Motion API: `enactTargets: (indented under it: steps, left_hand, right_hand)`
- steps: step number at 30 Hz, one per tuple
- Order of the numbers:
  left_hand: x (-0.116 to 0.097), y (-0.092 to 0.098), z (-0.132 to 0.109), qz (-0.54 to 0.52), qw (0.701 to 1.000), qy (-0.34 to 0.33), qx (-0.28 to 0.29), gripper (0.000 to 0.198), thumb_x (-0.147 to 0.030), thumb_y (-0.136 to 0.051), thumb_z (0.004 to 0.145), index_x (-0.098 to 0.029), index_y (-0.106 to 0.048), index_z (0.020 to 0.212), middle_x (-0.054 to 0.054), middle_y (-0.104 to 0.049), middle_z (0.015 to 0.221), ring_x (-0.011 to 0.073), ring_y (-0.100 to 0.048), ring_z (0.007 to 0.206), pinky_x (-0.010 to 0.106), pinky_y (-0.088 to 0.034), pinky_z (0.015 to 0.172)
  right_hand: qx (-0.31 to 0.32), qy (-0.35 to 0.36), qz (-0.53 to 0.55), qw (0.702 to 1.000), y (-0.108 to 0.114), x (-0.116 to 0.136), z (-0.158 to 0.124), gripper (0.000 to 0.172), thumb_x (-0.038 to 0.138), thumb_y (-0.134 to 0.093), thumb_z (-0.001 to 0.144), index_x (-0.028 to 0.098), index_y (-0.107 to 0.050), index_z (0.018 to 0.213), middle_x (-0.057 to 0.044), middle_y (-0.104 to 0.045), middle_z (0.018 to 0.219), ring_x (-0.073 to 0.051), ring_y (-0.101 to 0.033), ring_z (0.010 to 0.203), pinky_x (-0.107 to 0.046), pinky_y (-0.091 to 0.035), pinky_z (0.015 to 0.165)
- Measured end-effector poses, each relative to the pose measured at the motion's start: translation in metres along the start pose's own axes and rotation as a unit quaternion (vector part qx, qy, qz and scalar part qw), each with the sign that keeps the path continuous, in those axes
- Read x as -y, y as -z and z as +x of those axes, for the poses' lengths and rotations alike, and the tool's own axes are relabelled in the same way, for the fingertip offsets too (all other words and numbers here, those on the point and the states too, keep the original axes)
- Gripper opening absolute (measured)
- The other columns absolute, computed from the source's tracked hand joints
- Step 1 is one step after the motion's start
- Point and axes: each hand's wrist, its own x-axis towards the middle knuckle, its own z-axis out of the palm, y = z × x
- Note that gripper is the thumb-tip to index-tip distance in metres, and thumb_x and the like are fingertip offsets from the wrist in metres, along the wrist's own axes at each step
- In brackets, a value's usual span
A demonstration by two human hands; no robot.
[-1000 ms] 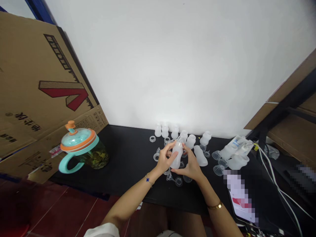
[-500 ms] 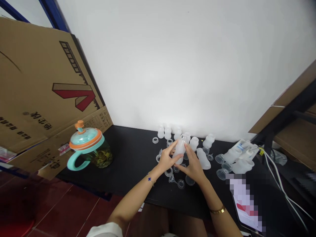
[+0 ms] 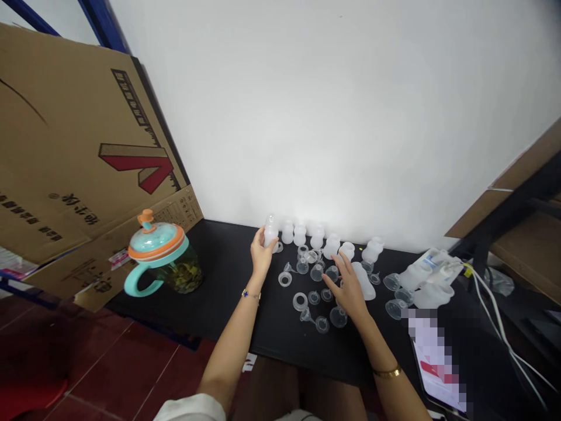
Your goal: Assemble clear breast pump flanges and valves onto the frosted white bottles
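Observation:
With my left hand [image 3: 262, 250] I grip a frosted white baby bottle [image 3: 270, 235] with a clear domed top. It is upright at the left end of a row of white bottles by the wall. My right hand [image 3: 348, 286] has its fingers spread and holds nothing. Under and beside it lie clear bottle nipples [image 3: 317, 272], some partly hidden by the fingers. White rings [image 3: 300, 302] lie on the black table between my hands. Just right of my right hand, a white bottle [image 3: 364, 282] rests on its side.
A teal-handled pitcher [image 3: 144, 286] with leaves inside stands at the left, before a large cardboard box [image 3: 87, 158]. More bottles [image 3: 432, 294] and a white box [image 3: 432, 263] are at the right. Cables [image 3: 491, 310] run past a phone [image 3: 438, 374] near the front edge.
My left hand has carried the bottle left to the end of the row. The right hand has let go of it and opened over the small parts.

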Motion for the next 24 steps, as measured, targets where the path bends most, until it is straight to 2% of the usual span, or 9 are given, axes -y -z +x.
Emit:
enactTargets:
  steps: [5,8,12,18,24]
  left_hand:
    - [0.022,0.021,0.013,0.116,0.992,0.018,-0.05,0.055,-0.018,-0.069,0.081,-0.02,-0.051,0.133,0.013,-0.059,0.136,0.0249,-0.06,0.123,0.039,-0.046,0.108]
    - [0.029,0.029,0.016,0.175,0.981,-0.008,-0.089,0.055,-0.02,-0.071,0.08,-0.019,-0.054,0.132,0.015,-0.055,0.137,0.0264,-0.06,0.121,0.039,-0.046,0.107]
    - [0.036,0.037,0.02,0.218,0.971,-0.031,-0.092,0.052,-0.021,-0.07,0.08,-0.021,-0.056,0.13,0.012,-0.062,0.128,0.0274,-0.056,0.124,0.039,-0.044,0.107]
    - [0.04,0.043,0.022,0.255,0.961,-0.011,-0.103,0.05,-0.02,-0.067,0.08,-0.021,-0.056,0.129,0.011,-0.064,0.127,0.027,-0.059,0.12,0.038,-0.045,0.102]
    - [0.037,0.044,0.021,0.281,0.953,0.004,-0.11,0.051,-0.019,-0.064,0.08,-0.021,-0.052,0.13,0.012,-0.063,0.13,0.0281,-0.058,0.122,0.039,-0.043,0.104]
  right_hand:
    - [-0.009,-0.039,0.017,0.999,-0.004,-0.01,0.001,0.046,0.048,-0.055,0.093,0.025,-0.059,0.133,-0.013,-0.044,0.151,-0.034,-0.053,0.127,-0.05,-0.055,0.089]
    - [-0.007,-0.051,0.019,0.998,-0.005,-0.013,0.001,0.044,0.048,-0.055,0.092,0.024,-0.061,0.129,-0.013,-0.045,0.149,-0.034,-0.054,0.125,-0.05,-0.053,0.09]
    - [0.0,-0.058,0.023,0.998,-0.005,-0.015,0.001,0.043,0.048,-0.056,0.092,0.023,-0.063,0.127,-0.014,-0.047,0.148,-0.033,-0.055,0.123,-0.049,-0.054,0.09]
    - [-0.005,-0.048,0.034,0.998,-0.006,-0.016,0.001,0.041,0.049,-0.056,0.092,0.023,-0.065,0.122,-0.013,-0.05,0.145,-0.034,-0.055,0.124,-0.047,-0.057,0.082]
    - [-0.009,-0.042,0.026,0.999,-0.008,-0.018,0.002,0.038,0.048,-0.056,0.092,0.023,-0.068,0.117,-0.013,-0.055,0.14,-0.034,-0.057,0.123,-0.048,-0.056,0.085]
